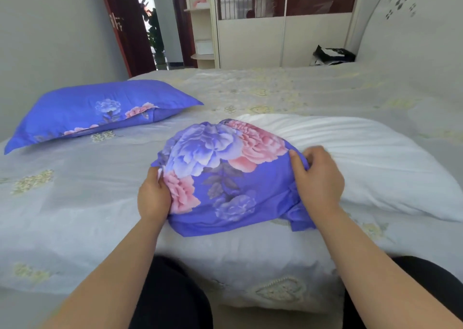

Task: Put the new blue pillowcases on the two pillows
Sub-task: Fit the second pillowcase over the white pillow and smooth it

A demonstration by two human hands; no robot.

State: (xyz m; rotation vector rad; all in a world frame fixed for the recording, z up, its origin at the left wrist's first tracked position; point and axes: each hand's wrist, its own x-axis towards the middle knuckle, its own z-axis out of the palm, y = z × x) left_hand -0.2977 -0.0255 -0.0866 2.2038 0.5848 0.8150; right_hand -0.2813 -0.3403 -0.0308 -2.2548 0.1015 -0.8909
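A blue pillowcase (225, 178) printed with pink and lilac flowers is bunched over the near left end of a bare white pillow (363, 158) lying on the bed. My left hand (154, 196) grips the bunched cloth at its left edge. My right hand (318, 175) pinches the cloth at its right edge, against the white pillow. Most of the white pillow shows uncovered to the right. A second pillow (100, 110), fully inside a matching blue flowered case, lies at the far left of the bed.
The bed (75, 203) has a pale grey quilt with yellow embroidery. A black and white bag (333, 54) sits beyond its far right edge by the white headboard (413, 33). A wardrobe and an open red door stand behind.
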